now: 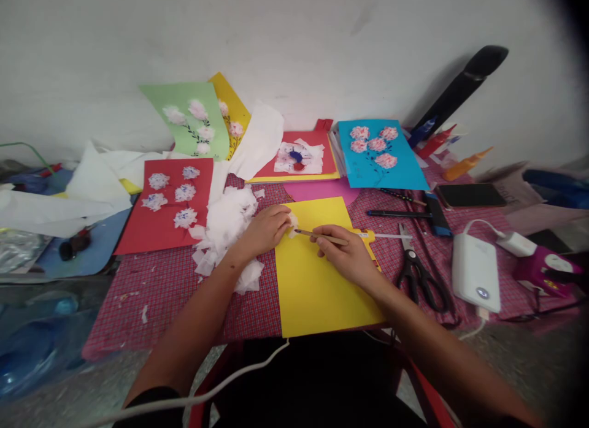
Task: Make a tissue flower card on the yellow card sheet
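A yellow sheet of paper (322,293) lies in front of me on the checked cloth. Near its upper left edge sits a small crumpled piece of white tissue paper (293,221). My left hand (267,230) is closed at that piece, its bent fingertips touching it and partly hiding it. Between the fingers of my right hand (343,249) is a slim wooden stick (332,238), its dark tip pointing left at the tissue. Beside my left wrist is a loose heap of torn white tissue (230,216). Partly behind my right hand lies a yellow glue gun (367,236).
Black-handled scissors (416,275), a white power bank (476,273) and a phone (472,195) lie at right. Red (168,232), green (202,106) and blue (381,164) sheets with tissue flowers stand around the back and left. A white cable (239,371) crosses my lap.
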`<state>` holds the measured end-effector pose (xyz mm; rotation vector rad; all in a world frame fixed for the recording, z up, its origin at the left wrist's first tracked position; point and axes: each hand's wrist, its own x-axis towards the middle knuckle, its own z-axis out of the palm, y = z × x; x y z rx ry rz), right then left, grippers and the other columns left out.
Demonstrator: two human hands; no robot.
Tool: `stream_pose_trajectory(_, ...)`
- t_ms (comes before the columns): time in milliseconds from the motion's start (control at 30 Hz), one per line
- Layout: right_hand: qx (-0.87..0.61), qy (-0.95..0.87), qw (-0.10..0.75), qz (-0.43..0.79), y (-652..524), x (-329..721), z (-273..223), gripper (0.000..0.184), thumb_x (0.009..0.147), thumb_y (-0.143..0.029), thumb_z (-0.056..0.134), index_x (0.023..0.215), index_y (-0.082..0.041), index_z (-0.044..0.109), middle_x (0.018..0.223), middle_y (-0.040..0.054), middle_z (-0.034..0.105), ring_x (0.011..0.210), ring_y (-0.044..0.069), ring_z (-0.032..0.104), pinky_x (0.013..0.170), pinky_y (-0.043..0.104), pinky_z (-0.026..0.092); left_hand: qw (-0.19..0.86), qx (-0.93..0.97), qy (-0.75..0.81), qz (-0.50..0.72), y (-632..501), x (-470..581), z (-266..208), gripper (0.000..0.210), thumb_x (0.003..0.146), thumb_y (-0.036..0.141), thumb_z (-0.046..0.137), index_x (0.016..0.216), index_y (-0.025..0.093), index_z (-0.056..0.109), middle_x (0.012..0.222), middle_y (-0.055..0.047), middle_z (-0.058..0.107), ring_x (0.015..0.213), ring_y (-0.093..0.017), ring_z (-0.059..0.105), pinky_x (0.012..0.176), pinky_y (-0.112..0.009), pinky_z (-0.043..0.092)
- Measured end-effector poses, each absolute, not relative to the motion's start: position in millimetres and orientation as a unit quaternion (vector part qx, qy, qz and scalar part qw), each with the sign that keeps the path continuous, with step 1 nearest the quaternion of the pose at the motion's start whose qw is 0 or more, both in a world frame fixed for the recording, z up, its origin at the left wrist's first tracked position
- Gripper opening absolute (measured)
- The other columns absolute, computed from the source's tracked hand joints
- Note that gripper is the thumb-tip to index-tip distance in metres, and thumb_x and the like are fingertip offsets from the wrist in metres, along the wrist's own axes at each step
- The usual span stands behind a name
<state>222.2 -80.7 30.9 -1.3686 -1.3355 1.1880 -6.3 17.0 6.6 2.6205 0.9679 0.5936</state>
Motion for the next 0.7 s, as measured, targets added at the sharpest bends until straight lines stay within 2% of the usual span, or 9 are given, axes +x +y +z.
stream_pose_trajectory(267,-0.554,-0.512,0.438,0.489,-86,229,40,0.032,0.084,-0.045,0.072,0.102,-0.018,0.072,0.095,0.0091,0.078,0.061,0.015,0.067,0.054,0.028,0.052,0.139,0.904,0.342,0.217,18,-8,4,0.019,0.102,0.020,0.047,0.103,0.016,0.066,0.123,-0.013,0.068,0.119,-0.025,0.063,0.107,-0.044,0.052)
stream_pose_trajectory(467,-0.558,-0.497,0.415,0.519,-89,231,36,0.036,0.084,-0.050,0.073,0.098,-0.017,0.071,0.087,0.0085,0.077,0.057,0.014,0.064,0.050,0.027,0.050,0.145,0.876,0.372,0.271,17,-17,15,0.020,0.100,0.018,0.046,0.108,0.018,0.064,0.125,-0.011,0.067,0.121,-0.024,0.061,0.108,-0.043,0.051)
stream_pose_trajectory(567,-0.559,-0.519,0.407,0.503,-94,226,34,0.033,0.084,-0.050,0.072,0.098,-0.020,0.071,0.085,0.0067,0.077,0.059,0.015,0.065,0.053,0.029,0.054,0.148,0.867,0.385,0.280,17,-23,20,0.025,0.096,0.012,0.044,0.112,0.019,0.062,0.125,-0.010,0.067,0.123,-0.024,0.060,0.109,-0.044,0.050)
stream_pose_trajectory(700,-0.539,-0.567,0.402,0.476,-109,218,30,0.024,0.091,-0.045,0.065,0.102,-0.025,0.072,0.095,0.0068,0.077,0.074,0.020,0.070,0.063,0.034,0.058,0.150,0.860,0.398,0.283,18,-27,20,0.029,0.092,0.008,0.043,0.113,0.020,0.060,0.122,-0.010,0.068,0.119,-0.024,0.061,0.106,-0.043,0.051)
